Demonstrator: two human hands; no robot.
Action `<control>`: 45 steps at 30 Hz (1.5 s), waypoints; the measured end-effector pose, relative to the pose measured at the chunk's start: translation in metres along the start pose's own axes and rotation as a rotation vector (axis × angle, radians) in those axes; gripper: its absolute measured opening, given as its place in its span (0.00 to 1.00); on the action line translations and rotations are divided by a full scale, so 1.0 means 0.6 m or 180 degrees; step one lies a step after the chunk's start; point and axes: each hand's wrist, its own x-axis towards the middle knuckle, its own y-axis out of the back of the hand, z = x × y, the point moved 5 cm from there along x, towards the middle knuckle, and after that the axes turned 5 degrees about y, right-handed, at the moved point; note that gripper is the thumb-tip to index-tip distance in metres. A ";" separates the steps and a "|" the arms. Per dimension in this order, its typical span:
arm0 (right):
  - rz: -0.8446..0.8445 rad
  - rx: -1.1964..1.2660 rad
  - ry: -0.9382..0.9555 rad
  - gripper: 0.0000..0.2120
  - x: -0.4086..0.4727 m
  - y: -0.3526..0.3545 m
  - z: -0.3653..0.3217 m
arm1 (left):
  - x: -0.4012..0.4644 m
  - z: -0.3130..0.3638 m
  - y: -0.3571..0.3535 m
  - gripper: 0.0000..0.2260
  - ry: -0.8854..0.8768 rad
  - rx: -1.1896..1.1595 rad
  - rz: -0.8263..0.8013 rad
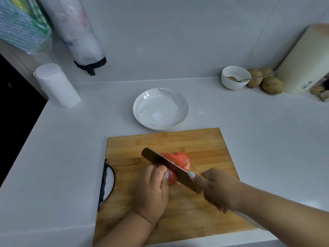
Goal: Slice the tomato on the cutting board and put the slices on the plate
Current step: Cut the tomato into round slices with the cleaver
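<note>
- wooden cutting board (204,145) lies on pale countertop (267,139), near front edge; black handle loop at its left side.
- tomato (172,177) sits mid-board, part cut. uncut piece is under the l. fingers; cut slices (183,159) lean just beyond the blade, touching each other.
- left hand (153,191) on the near side of tomato, fingers curled together over it, tips pressing the red skin. holds the fruit steady against the board.
- right hand (217,189) wrapped round knife handle, fingers clamped tight on it; thumb lies along the blade side, pale nail showing.
- knife (165,164), dark broad blade, runs diagonally from r. hand up-left, edge down into the tomato between uncut piece and slices.
- white plate (140,107) w/ thin gold rim stands just behind board, not touching it as far as i can tell. no slices on it yet.
- back right: small white bowl (231,84) w/ spoon (256,77) resting in it, brownish residue inside; potatoes (272,85) beside it; cream cylinder container (306,59) leaning near wall.
- back left: paper roll (57,86) upright-ish on counter; plastic wrap roll (80,32) hanging on wall.
</note>
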 end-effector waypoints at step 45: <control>-0.0166 -0.0130 -0.0191 0.43 -0.042 0.013 0.014 | 0.002 -0.002 -0.001 0.07 0.0071 -0.0041 -0.0060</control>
